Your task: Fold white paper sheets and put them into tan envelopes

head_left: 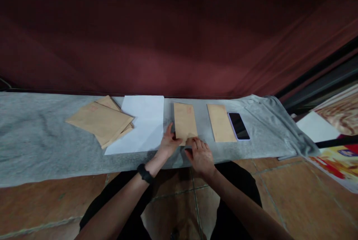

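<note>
A brown paper envelope (185, 119) with a small red print lies upright in front of me on the grey cloth. My left hand (167, 143), with a black band on its wrist, holds the lower left corner; its thumb lies by the bottom edge and its index finger points away from me. At the lower right corner, my right hand (201, 154) has its fingers bent over the bottom edge. Part of that edge is hidden by both hands. To the right lies a second brown envelope (222, 123).
White paper (145, 120) lies left of my hands, partly under several overlapping brown envelopes (102, 120). A phone (239, 126) in a lilac case lies beside the right envelope. The grey cloth (36, 135) covers a narrow bench against a dark red backdrop (179, 53). Printed sheets (339, 161) stand far right.
</note>
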`<state>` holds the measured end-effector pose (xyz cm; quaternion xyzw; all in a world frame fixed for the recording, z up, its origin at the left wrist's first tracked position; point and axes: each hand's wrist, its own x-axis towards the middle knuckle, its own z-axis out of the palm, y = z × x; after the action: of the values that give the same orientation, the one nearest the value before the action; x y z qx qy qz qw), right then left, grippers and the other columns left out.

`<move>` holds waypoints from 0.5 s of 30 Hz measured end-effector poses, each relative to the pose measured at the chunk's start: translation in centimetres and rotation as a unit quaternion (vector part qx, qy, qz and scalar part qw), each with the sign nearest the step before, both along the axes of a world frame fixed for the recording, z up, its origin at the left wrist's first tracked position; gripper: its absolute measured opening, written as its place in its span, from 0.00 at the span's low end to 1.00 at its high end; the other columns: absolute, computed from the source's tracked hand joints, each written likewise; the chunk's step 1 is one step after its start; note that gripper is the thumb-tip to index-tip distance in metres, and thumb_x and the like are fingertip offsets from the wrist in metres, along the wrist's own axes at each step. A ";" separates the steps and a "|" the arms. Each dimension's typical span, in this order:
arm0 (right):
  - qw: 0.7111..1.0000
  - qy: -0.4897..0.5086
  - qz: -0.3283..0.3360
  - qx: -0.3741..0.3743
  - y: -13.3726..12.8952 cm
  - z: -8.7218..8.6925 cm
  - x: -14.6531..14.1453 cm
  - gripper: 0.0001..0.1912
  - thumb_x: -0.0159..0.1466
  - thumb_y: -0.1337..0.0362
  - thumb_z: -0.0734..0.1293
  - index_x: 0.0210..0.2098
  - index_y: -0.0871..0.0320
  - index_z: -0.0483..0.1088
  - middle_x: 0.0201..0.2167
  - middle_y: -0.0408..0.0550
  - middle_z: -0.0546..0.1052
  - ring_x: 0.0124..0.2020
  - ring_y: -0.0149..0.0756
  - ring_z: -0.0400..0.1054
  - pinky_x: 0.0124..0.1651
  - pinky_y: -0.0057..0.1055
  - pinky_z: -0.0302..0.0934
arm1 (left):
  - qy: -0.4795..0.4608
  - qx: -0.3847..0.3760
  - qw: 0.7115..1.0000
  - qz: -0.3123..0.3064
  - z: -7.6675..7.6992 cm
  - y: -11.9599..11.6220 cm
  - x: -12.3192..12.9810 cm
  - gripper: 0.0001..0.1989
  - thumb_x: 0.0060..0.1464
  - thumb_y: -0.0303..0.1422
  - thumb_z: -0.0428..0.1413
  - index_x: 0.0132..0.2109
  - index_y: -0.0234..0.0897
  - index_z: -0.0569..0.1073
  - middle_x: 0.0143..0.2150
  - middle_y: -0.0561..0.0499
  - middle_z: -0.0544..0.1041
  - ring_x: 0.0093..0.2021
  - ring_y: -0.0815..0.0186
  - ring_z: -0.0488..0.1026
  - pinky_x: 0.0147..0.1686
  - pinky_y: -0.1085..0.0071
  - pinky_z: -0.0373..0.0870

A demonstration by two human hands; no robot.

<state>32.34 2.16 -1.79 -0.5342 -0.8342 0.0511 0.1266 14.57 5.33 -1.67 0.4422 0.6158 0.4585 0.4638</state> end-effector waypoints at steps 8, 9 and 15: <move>0.914 0.373 -0.110 -0.115 3.2 0.6 1.5 0.22 0.74 0.48 0.58 0.45 0.56 0.77 0.39 0.56 0.81 0.40 0.47 0.78 0.48 0.42 0.74 | -0.210 0.010 0.976 -0.057 3.3 -0.5 1.9 0.26 0.59 0.46 0.62 0.59 0.36 0.75 0.45 0.45 0.81 0.42 0.62 0.78 0.39 0.69 0.74; 0.887 0.424 -0.123 -0.132 3.6 0.4 1.8 0.24 0.74 0.44 0.58 0.40 0.55 0.76 0.35 0.53 0.81 0.38 0.45 0.79 0.46 0.41 0.74 | -0.203 0.017 0.978 -0.043 3.2 -0.4 2.0 0.26 0.60 0.47 0.61 0.59 0.37 0.75 0.48 0.44 0.80 0.46 0.61 0.78 0.42 0.67 0.75; 0.687 0.659 -0.104 -0.289 3.4 -1.8 2.1 0.23 0.62 0.40 0.72 0.33 0.54 0.73 0.33 0.49 0.83 0.39 0.43 0.81 0.49 0.44 0.77 | -0.136 -0.005 0.988 -0.075 1.1 0.1 3.0 0.41 0.55 0.38 0.64 0.72 0.38 0.59 0.36 0.53 0.78 0.36 0.65 0.77 0.38 0.67 0.75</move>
<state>34.48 5.54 -3.61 -0.4567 -0.4194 0.6151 0.4871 17.56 5.47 -0.53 0.4183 0.5148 0.4750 0.5782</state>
